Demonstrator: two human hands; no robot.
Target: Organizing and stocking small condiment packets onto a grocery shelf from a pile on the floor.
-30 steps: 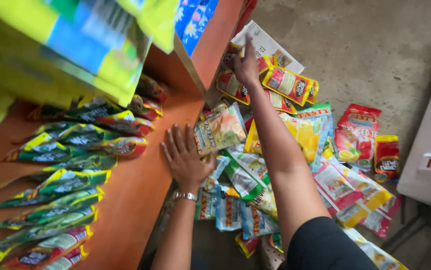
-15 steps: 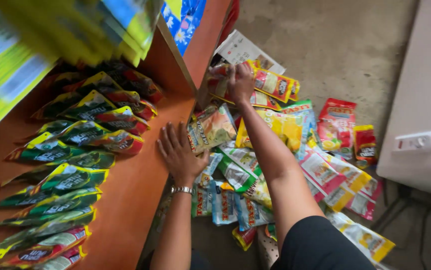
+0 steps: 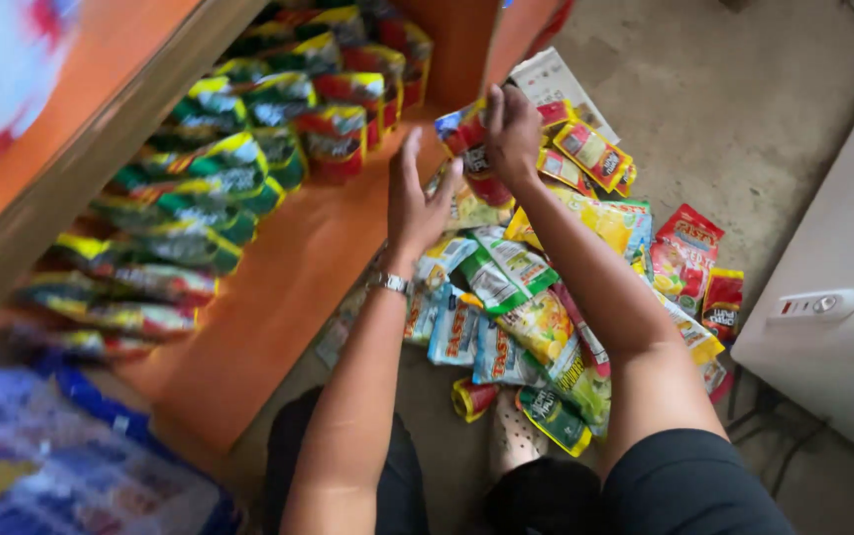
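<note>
My right hand [image 3: 512, 131] grips a red and yellow snack packet [image 3: 468, 145] and holds it up above the pile. My left hand [image 3: 415, 195] is raised beside it with fingers spread, close to the packet but holding nothing; a metal watch sits on its wrist. Below both hands lies a heap of colourful packets [image 3: 531, 297] on the floor. Rows of green, yellow and red packets [image 3: 238, 139] stand on the orange shelf [image 3: 278, 287] to the left.
A white appliance [image 3: 843, 297] stands at the right with cables under it. An upper orange shelf board [image 3: 80, 129] overhangs at the top left. Blurred blue packaging [image 3: 70, 466] fills the bottom left. Bare concrete floor [image 3: 734, 109] lies beyond the pile.
My right hand has picked a red and yellow packet out of the pile and lifted it. My left hand has come off the shelf edge and risen toward it. The view has shifted.
</note>
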